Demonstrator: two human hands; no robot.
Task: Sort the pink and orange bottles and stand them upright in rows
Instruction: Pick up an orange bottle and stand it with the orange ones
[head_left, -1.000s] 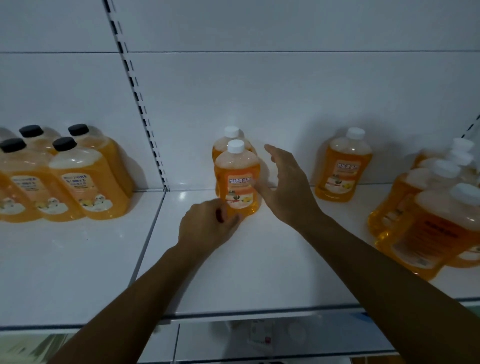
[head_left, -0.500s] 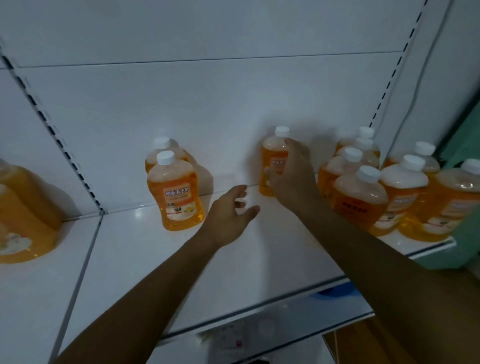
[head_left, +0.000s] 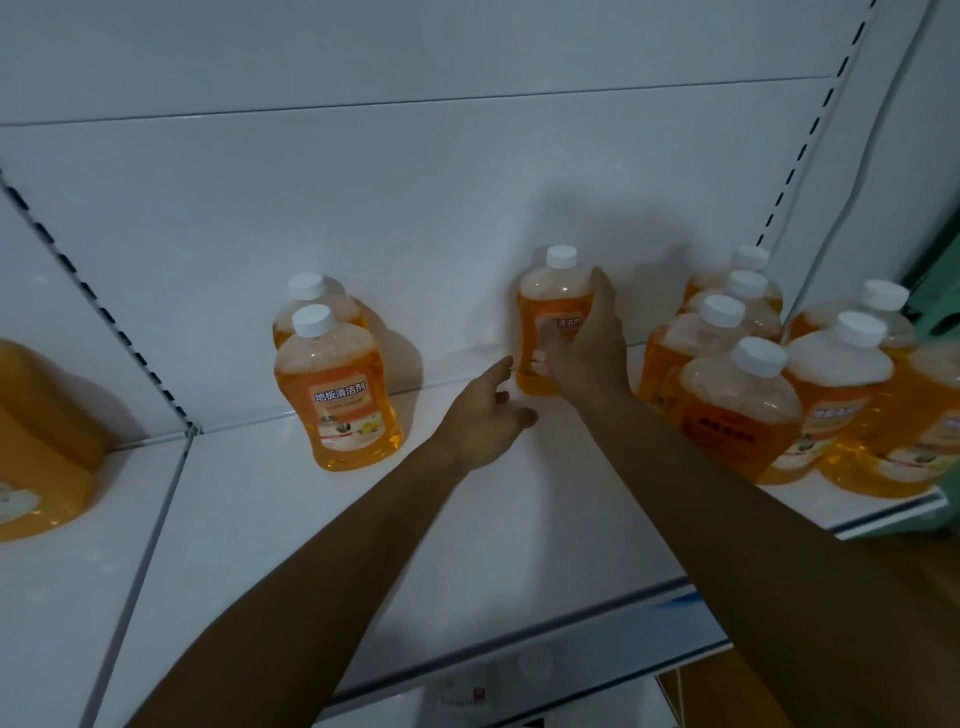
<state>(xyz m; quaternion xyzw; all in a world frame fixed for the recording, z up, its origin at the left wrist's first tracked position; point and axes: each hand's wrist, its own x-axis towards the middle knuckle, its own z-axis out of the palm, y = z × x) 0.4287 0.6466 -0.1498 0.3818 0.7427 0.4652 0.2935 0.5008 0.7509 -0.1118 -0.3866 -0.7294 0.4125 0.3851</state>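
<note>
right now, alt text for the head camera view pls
A person's right hand grips a lone upright orange bottle at the back of a white shelf, while the left hand hovers open beside it. Two matching bottles stand in a row to the left, and a cluster crowds the right.

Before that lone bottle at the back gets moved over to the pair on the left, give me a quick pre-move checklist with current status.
1. Right hand wrapped round lone bottle: ok.
2. Bottle upright, cap on: ok.
3. Left hand free, open beside its base: ok.
4. Bare shelf between it and the pair: ok.
5. Pair upright: ok.
6. Grip firmness: cannot tell.
</note>
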